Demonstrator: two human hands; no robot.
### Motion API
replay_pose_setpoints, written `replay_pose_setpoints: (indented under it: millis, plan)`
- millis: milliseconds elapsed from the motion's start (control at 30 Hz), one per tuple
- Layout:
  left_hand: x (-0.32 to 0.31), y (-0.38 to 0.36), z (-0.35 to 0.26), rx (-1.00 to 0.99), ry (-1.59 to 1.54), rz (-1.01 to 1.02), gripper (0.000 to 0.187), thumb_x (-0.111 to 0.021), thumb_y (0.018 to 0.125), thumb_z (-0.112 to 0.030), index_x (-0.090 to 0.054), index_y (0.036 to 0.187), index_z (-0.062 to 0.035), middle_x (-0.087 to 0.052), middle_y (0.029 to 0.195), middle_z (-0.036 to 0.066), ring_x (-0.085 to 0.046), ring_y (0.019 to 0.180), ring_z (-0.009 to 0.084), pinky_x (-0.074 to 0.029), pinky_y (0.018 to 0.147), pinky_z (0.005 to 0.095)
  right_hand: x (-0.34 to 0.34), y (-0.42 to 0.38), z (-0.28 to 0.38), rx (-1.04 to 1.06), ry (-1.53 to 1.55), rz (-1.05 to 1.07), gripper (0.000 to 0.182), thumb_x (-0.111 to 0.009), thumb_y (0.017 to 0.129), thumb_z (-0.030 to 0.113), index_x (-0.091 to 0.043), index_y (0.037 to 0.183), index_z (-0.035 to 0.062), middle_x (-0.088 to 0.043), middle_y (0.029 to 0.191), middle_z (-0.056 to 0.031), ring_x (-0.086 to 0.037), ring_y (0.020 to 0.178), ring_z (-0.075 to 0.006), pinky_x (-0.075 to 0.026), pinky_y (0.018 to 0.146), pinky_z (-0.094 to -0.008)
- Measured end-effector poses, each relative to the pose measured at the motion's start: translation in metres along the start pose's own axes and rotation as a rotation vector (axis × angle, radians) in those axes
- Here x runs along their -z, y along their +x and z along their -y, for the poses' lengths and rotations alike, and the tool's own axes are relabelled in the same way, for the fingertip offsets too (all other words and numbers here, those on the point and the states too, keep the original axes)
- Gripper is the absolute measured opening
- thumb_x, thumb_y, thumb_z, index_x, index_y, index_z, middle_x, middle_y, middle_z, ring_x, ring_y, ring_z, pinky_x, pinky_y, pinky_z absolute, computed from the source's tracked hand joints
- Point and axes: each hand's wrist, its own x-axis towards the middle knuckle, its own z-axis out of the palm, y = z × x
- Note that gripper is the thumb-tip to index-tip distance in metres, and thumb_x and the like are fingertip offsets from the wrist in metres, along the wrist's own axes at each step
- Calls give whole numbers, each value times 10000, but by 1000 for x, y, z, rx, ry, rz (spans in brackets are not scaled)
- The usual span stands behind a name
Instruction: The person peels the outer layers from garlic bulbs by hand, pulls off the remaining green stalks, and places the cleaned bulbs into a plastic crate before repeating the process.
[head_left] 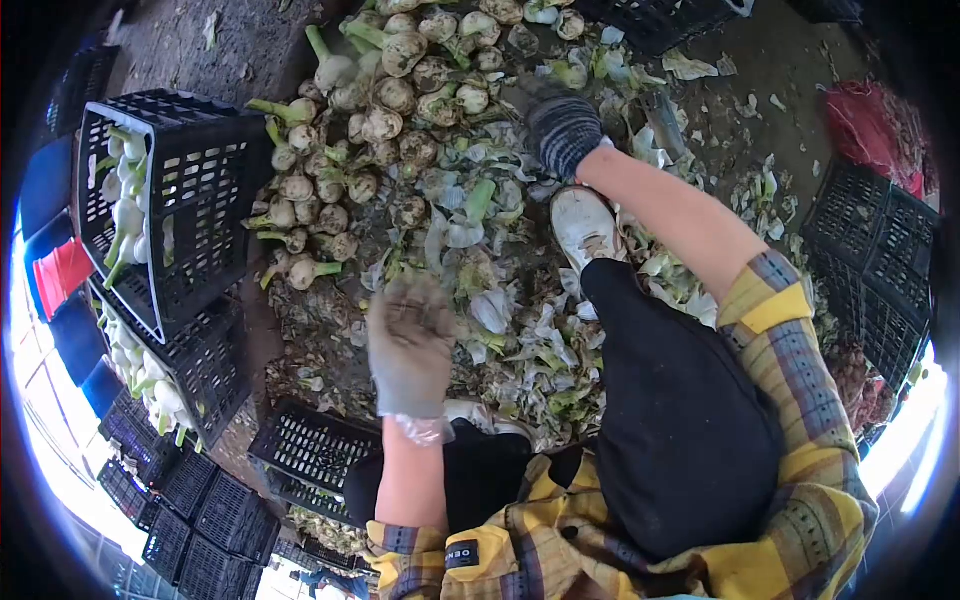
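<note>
My left hand (411,345), in a pale, dirt-stained glove, is held palm up over the litter with its fingers loosely bent and apart; nothing shows in it. My right hand (560,125) wears a dark striped glove and reaches to the right edge of a heap of soil-covered garlic-like bulbs (402,54) with short green stems. Its fingertips are blurred, so whether they grip anything is hidden. Between the hands lie peeled papery skins and leaf scraps (490,310).
To the left, a black crate (205,200) of cleaner white bulbs (128,218) rests on another filled crate (205,370). A black crate (315,445) sits near my left leg. More crates (870,250) and a red sack (870,130) are at right. My shoe (583,225) stands among the scraps.
</note>
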Motion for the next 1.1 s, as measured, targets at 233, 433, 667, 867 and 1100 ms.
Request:
replay_pose_setpoints:
  millis: [233, 433, 667, 867, 1100]
  plan:
    - [2, 16, 24, 78, 129, -37, 363, -422, 901, -381, -497, 1130, -109, -551, 1050, 50, -536, 905, 198, -415, 736, 335, 4, 16, 7, -47, -121, 293, 545, -510, 777, 169, -380, 1299, 83, -373, 1327, -207, -375, 1222, -312, -313, 1009, -392]
    - [7, 23, 31, 66, 223, 61, 378, -394, 914, -374, -476, 1168, -107, -543, 1073, 45, -534, 925, 190, -410, 759, 336, -13, 3, -4, -16, -18, 55, 424, -512, 783, 201, -517, 1179, 50, -495, 1199, -224, -507, 1078, -333, -412, 900, -394]
    - [2, 25, 40, -282, 730, 94, 467, -388, 924, -363, -384, 1289, -71, -470, 1211, 86, -519, 999, 172, -399, 871, 348, 46, -21, 44, -601, 1141, 482, 459, -660, 772, 315, -525, 1114, 41, -601, 1023, -125, -612, 863, -192, -502, 722, -325]
    - [6, 33, 54, -551, 613, 99, 605, -443, 904, -424, -267, 1337, -40, -377, 1224, 86, -449, 1001, 145, -388, 876, 283, 43, -67, 114, -420, 1685, 698, 371, -600, 818, 272, -550, 1074, 8, -610, 807, -113, -621, 671, -217, -539, 544, -321]
    - [23, 50, 47, -682, 590, 52, 452, -471, 911, -342, -379, 1239, -46, -438, 1170, 77, -437, 1051, 150, -356, 918, 291, 37, -62, 116, -279, 1466, 765, 404, -570, 836, 359, -606, 968, -21, -592, 624, -108, -606, 521, -177, -503, 452, -303]
